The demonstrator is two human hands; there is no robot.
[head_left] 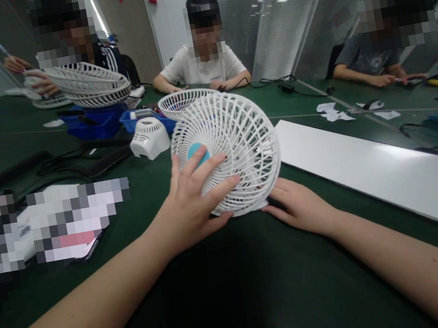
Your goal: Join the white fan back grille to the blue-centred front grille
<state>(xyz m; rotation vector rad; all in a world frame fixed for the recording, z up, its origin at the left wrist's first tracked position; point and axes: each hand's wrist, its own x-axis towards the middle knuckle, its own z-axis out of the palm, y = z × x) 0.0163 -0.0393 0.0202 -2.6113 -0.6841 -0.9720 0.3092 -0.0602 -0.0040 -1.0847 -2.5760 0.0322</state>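
The white fan grille (233, 150), tilted on the green table (238, 273), was gripped by the left hand (192, 202) at seven o'clock and touched by the flat, open right hand (298, 206) at five o'clock.

The fan grille (237, 149) was white, a lattice of ribs and rings, with a light blue hub (197, 153). The table (234, 297) was dark green. The motor cover (149, 138) and board (373, 171) were white; the far trays (96, 126) blue.
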